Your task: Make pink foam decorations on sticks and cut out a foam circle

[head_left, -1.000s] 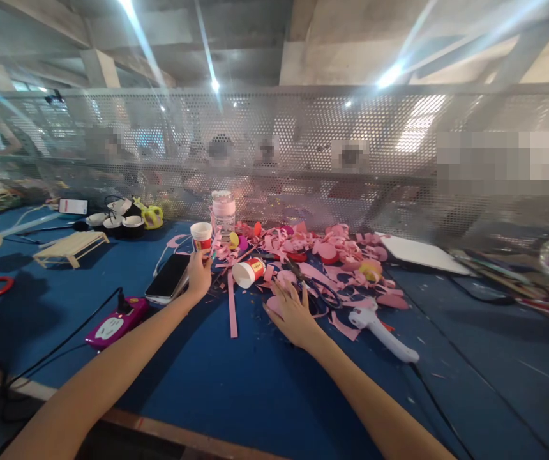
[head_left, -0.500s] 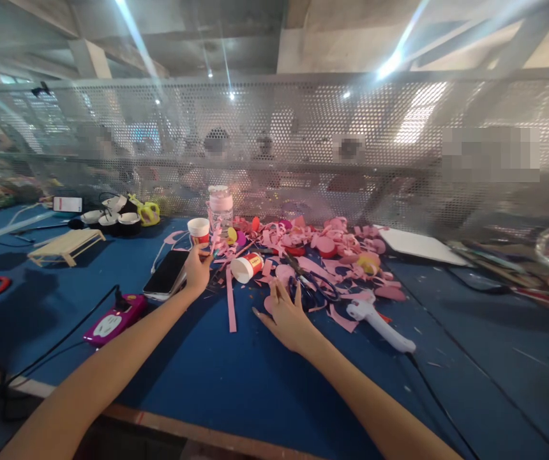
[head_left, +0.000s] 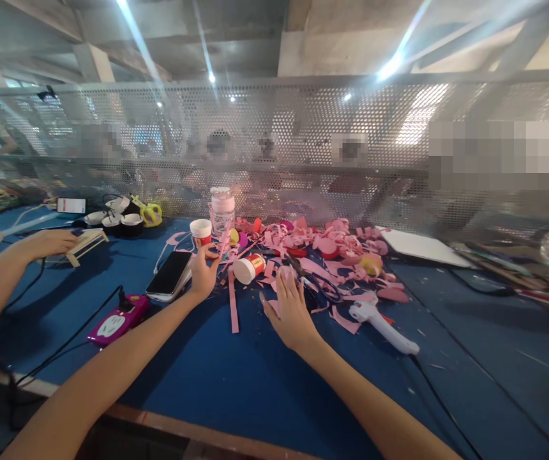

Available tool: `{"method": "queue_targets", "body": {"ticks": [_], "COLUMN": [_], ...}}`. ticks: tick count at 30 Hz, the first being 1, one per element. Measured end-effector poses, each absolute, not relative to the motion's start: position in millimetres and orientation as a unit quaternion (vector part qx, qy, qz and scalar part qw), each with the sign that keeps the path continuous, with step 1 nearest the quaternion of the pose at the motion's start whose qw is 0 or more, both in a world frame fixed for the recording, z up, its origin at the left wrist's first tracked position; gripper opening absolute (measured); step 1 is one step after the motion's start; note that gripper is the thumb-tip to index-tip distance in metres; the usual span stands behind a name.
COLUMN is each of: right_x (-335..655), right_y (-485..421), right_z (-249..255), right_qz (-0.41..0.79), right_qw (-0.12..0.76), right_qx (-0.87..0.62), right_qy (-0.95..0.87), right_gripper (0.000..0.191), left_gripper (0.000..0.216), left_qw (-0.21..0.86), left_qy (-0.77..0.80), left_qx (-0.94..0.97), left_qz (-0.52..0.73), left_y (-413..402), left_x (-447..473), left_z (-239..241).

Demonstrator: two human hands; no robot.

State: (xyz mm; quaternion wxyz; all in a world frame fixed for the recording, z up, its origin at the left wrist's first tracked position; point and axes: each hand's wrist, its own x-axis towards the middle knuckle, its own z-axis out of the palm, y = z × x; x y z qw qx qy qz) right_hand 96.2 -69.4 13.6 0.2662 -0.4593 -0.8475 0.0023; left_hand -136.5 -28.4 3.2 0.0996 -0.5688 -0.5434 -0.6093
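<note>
My left hand [head_left: 204, 275] is closed, thumb and fingers pinched on a curly pink strip [head_left: 225, 240] that stands up in front of the pink-lidded bottle. Just behind this hand stands an upright red-and-white paper cup [head_left: 200, 231]. A second paper cup [head_left: 249, 268] lies on its side between my hands. My right hand [head_left: 293, 313] rests open, fingers stretched out, over pink scraps at the near edge of the heap [head_left: 325, 246]. Beside its fingers lie dark-handled scissors [head_left: 322, 286], partly hidden among the scraps. A flat pink strip [head_left: 233, 303] lies on the blue table.
A phone [head_left: 169, 276] and a purple power socket [head_left: 119, 318] lie to the left. A white glue gun [head_left: 384, 327] with a cord is at the right. Another person's hand [head_left: 52, 243] touches a small wooden stand [head_left: 85, 248]. A perforated metal screen [head_left: 284, 121] closes the back.
My left hand has moved slightly right with the pink strip. My right hand has shifted a little, its fingers now flatter and closer together. Another person's arm has come in from the left.
</note>
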Motion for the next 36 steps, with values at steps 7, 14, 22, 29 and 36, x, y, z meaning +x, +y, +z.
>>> {"method": "queue_targets", "body": {"ticks": [7, 14, 22, 29, 36], "right_x": [107, 96, 91, 97, 108], "right_y": [-61, -69, -70, -52, -44], "right_z": [24, 34, 27, 18, 25], "right_qz": [0.285, 0.557, 0.617, 0.637, 0.633], "right_qw": [0.480, 0.509, 0.510, 0.538, 0.542], "right_qx": [-0.387, -0.263, -0.273, -0.288, -0.317], "right_qy": [-0.734, -0.602, -0.533, -0.471, -0.453], "right_gripper": [0.055, 0.054, 0.024, 0.026, 0.021], "left_gripper": [0.015, 0.020, 0.020, 0.028, 0.016], "left_qw": [0.147, 0.050, 0.015, 0.156, 0.273], "left_qy": [-0.500, -0.476, -0.453, -0.357, -0.546], "left_qx": [-0.621, -0.700, -0.739, -0.811, -0.670], "left_qz": [-0.585, -0.529, -0.498, -0.436, -0.422], "left_y": [-63, -97, -96, -87, -45], "left_x": [-96, -54, -52, -77, -124], "left_z": [16, 0, -3, 2, 23]}}
